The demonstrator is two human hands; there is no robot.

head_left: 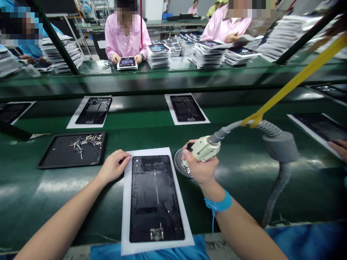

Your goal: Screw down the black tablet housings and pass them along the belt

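A black tablet shell [157, 198] with internal parts showing lies face up on a white sheet [126, 231] in front of me. My left hand [115, 166] has its fingers curled together at the sheet's top left corner, closed on its edge. To the right of the tablet shell, my right hand [202, 168] is wrapped around a cream-coloured electric screwdriver [204, 148], which is tilted with its cable end up and right. Its tip is hidden by my fingers. Under that hand sits a round metal plate with many small holes [180, 162].
A black tray [61, 151] of small metal parts lies left. Further tablet shells [94, 110] on sheets lie along the green bench [141, 135]. A yellow strap [300, 79] holds the screwdriver cable; a grey cylinder [280, 146] hangs beside it. Co-workers [127, 41] sit opposite among stacks [158, 57].
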